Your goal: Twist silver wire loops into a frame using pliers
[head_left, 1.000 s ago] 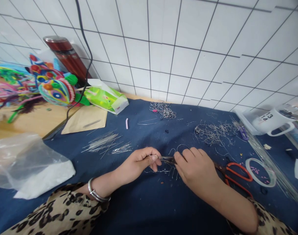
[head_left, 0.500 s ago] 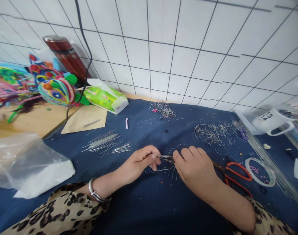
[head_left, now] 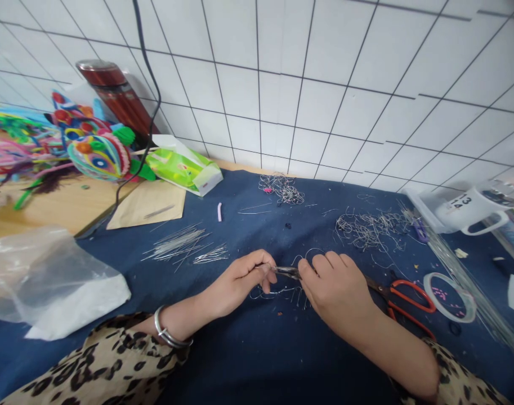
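Numerals on a white mug [head_left: 472,211].
At 3 o'clock, the mug bears "13" and "14" in dark figures, set close together on its side; small print on the green packet [head_left: 172,163], toward 10 o'clock, is too blurred to read.

You are wearing the single camera on your head, and it is facing forward and down from above and behind your left hand [head_left: 237,284] and right hand [head_left: 339,287]. It is sitting near them, your forearms [head_left: 402,349] reaching in from the lower corners. The blue cloth [head_left: 248,365] is filling the lower middle, the tiled wall [head_left: 324,101] is taking the top, and the view is spanning from the plastic bag [head_left: 41,270] past the white mug [head_left: 459,211].
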`<state>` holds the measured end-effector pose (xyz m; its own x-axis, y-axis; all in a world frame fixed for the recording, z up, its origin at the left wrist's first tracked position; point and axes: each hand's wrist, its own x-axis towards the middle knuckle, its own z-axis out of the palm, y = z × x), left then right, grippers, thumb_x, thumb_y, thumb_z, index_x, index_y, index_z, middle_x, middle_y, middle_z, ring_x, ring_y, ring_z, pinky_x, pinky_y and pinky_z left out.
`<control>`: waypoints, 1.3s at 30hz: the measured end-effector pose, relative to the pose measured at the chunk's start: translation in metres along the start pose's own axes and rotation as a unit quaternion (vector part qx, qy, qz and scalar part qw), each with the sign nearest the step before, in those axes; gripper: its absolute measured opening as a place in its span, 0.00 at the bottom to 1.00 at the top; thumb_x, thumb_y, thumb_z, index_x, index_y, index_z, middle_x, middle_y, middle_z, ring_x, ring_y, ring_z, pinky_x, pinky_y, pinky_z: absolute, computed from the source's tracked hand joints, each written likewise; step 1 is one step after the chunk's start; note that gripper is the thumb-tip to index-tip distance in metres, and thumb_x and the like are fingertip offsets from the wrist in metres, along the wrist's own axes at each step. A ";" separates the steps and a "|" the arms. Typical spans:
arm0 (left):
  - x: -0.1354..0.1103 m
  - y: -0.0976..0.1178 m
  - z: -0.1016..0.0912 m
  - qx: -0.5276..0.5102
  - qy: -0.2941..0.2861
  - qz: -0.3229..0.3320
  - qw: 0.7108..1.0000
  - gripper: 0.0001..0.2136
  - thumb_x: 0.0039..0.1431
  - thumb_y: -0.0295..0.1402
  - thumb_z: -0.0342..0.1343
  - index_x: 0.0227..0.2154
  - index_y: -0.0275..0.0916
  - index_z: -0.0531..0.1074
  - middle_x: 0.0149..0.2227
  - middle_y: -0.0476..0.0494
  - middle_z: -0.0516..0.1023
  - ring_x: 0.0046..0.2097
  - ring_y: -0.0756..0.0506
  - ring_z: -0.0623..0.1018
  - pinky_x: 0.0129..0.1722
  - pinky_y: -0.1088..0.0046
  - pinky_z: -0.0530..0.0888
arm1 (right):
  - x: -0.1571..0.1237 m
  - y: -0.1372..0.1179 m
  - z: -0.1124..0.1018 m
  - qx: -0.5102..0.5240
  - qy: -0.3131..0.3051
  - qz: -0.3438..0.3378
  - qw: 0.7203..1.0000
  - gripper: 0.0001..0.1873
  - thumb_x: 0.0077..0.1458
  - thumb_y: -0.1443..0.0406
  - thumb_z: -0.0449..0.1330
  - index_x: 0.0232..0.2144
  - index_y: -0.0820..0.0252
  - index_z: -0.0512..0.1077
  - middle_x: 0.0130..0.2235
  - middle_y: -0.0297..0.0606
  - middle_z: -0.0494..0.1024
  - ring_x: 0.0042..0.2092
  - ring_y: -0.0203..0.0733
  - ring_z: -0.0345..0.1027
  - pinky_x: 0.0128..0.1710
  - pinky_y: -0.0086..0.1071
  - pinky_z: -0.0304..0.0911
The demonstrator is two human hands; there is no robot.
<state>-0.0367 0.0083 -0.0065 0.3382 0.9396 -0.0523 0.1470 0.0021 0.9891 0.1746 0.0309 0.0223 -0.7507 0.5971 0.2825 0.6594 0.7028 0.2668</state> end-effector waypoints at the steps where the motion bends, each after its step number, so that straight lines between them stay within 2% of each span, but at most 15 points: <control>1: 0.000 0.000 0.000 0.002 0.001 0.001 1.000 0.09 0.64 0.32 0.41 0.34 0.35 0.65 0.32 0.46 0.72 0.31 0.50 0.73 0.35 0.71 0.68 | 0.000 0.000 0.000 0.000 0.000 -0.001 1.000 0.10 0.54 0.69 0.52 0.39 0.59 0.68 0.28 0.36 0.64 0.32 0.40 0.54 0.31 0.36 0.43; 11: 0.000 0.002 0.002 0.032 0.001 0.003 0.999 0.10 0.64 0.31 0.40 0.34 0.35 0.65 0.29 0.49 0.71 0.30 0.50 0.72 0.35 0.72 0.67 | 0.003 -0.002 -0.001 -0.019 0.019 -0.020 0.999 0.09 0.55 0.69 0.51 0.38 0.60 0.69 0.27 0.35 0.64 0.31 0.39 0.53 0.30 0.37 0.42; 21: -0.001 0.004 0.002 0.050 -0.003 0.013 0.999 0.10 0.64 0.30 0.40 0.33 0.35 0.65 0.29 0.49 0.71 0.29 0.51 0.72 0.33 0.73 0.67 | 0.003 -0.004 -0.004 -0.030 0.026 -0.027 0.999 0.10 0.56 0.71 0.49 0.38 0.61 0.69 0.26 0.35 0.63 0.30 0.38 0.52 0.29 0.36 0.42; 39: -0.002 0.005 0.003 0.095 0.000 0.031 0.995 0.10 0.64 0.29 0.40 0.33 0.35 0.65 0.29 0.49 0.71 0.28 0.52 0.72 0.33 0.73 0.68 | 0.002 -0.004 -0.004 -0.012 -0.006 -0.012 1.000 0.09 0.54 0.71 0.52 0.37 0.60 0.68 0.27 0.35 0.65 0.30 0.39 0.53 0.29 0.36 0.41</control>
<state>-0.0337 0.0050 -0.0018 0.3514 0.9362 0.0085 0.2991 -0.1208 0.9465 0.1706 0.0270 0.0255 -0.7664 0.5853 0.2646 0.6422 0.7075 0.2950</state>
